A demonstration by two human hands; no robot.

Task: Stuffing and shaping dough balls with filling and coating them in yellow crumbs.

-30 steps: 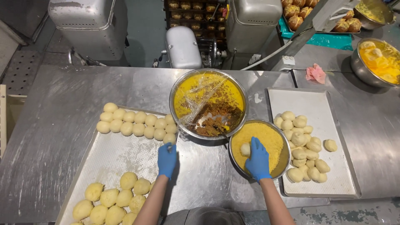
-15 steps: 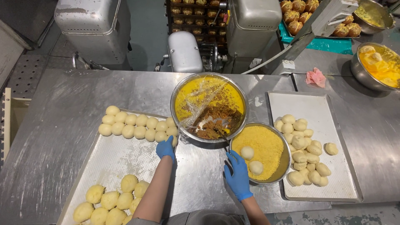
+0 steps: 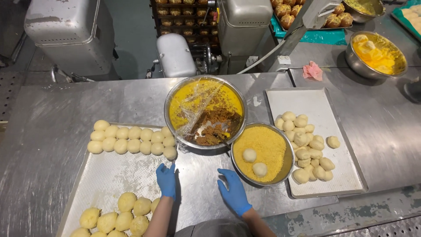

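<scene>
hands [image 3: 199,186] apart, bare steel table [image 3: 201,175] between

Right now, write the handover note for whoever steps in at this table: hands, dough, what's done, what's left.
Left hand: gloved, empty, resting on the left tray below the dough row.
Right hand: gloved, empty, open on the table beside the crumb bowl.
Crumb bowl: two dough balls lie on the crumbs, tops not yet covered.
Large bowl behind it: yellow batter and brown filling under plastic film.
Done, it seems: coated pieces at the left tray's near corner.
Left: the dough row, plus a pile of plain dough pieces on the right tray.
</scene>
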